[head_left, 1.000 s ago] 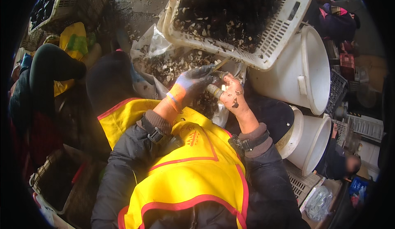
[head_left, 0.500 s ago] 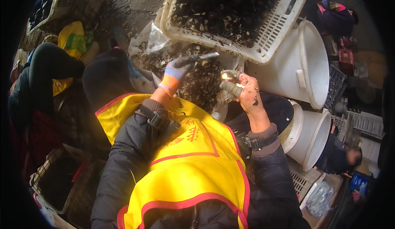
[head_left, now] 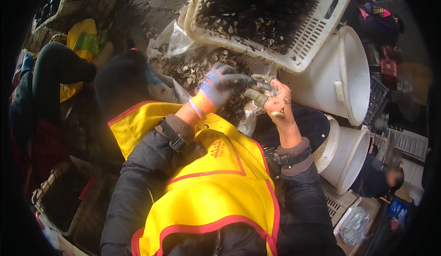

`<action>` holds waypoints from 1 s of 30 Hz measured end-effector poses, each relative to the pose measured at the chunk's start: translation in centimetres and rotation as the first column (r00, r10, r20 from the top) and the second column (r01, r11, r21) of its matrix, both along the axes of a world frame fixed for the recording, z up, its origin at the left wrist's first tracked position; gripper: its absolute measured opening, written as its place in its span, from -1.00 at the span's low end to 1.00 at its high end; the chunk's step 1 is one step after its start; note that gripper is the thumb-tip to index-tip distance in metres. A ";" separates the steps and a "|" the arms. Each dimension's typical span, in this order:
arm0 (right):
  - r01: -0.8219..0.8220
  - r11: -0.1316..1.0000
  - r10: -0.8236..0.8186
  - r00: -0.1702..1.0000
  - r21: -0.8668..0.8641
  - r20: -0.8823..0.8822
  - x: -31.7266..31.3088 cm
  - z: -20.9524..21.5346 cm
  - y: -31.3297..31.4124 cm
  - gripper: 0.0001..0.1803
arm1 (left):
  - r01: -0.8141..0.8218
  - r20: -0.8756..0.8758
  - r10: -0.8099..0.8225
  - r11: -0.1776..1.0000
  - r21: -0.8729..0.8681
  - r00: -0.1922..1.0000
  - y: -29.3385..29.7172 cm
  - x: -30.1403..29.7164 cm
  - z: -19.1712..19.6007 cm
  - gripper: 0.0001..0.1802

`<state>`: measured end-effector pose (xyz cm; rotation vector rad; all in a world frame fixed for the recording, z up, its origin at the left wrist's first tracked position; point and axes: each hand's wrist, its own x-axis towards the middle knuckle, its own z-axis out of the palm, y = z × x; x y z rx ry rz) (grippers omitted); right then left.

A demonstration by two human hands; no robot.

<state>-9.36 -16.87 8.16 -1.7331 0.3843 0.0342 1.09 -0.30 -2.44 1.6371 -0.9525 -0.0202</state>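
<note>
We start with the big white slotted crate (head_left: 317, 31), tilted and heaped with dark shells, and below it the loose pile of shells (head_left: 193, 67) on pale sacking; two white buckets (head_left: 353, 72) sit to our right, one beside the crate and one lower down. Now to the small stuff: our left hand (head_left: 220, 87), in a grey-blue glove with an orange cuff, and our bare, mud-flecked right hand (head_left: 278, 106) meet just in front of that pile, and between them sits the shell (head_left: 255, 96), a small rough, grey-brown lump caked in grit. The left fingers (head_left: 239, 80) are curled tight around what looks like a thin tool whose tip reaches the shell; we cannot tell its shape for sure. The right fingers (head_left: 275, 90) are wrapped closed around the shell, pinning it from below. We judge this thing hard and stiff, light for its size, with jagged edges and a wet, slippery skin, so the safe hold is across its broad sides, cupped deep in the palm, thumb well clear of the sharp rim.
</note>
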 end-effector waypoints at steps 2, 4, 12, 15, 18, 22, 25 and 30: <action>0.042 0.973 -0.033 0.999 0.225 -0.043 0.0 -0.3 0.3 -0.67 | -0.128 -0.090 0.128 0.992 0.009 0.988 0.0 0.1 -0.6 -0.69; 0.058 0.983 -0.061 0.998 0.171 0.014 -0.1 -0.6 0.5 -0.65 | -0.128 -0.484 0.108 0.992 -0.008 0.868 0.1 0.0 -1.1 -0.68; 0.108 0.990 -0.117 0.989 0.095 0.086 -0.3 -0.9 0.4 -0.59 | -0.173 -0.196 0.185 0.982 0.075 0.963 0.4 0.4 -1.4 -0.73; 0.092 0.992 -0.106 0.978 0.084 0.179 -0.3 -1.0 0.4 -0.59 | -0.242 -0.216 0.251 0.968 0.067 0.944 0.3 0.4 -1.6 -0.71; 0.066 0.991 -0.041 0.976 -0.112 0.213 -0.1 -1.1 0.4 -0.59 | -0.001 -0.030 0.001 1.000 -0.018 1.000 0.1 -0.4 -1.9 -0.69; 0.209 0.960 -0.230 0.969 0.184 0.095 -0.4 -1.6 0.9 -0.65 | -0.252 -0.171 0.275 0.957 0.146 0.946 0.0 0.1 -2.1 -0.54; 0.139 0.988 -0.127 0.978 -0.060 0.168 -0.2 -2.8 1.0 -0.66 | -0.148 -0.674 0.013 0.978 -0.144 0.738 -0.8 0.1 -1.3 -0.58; -0.121 0.707 0.004 0.986 -0.697 -0.167 0.0 -4.4 0.6 -0.63 | 0.079 -0.750 -0.237 0.968 -0.240 0.618 -2.1 -2.3 1.2 -0.50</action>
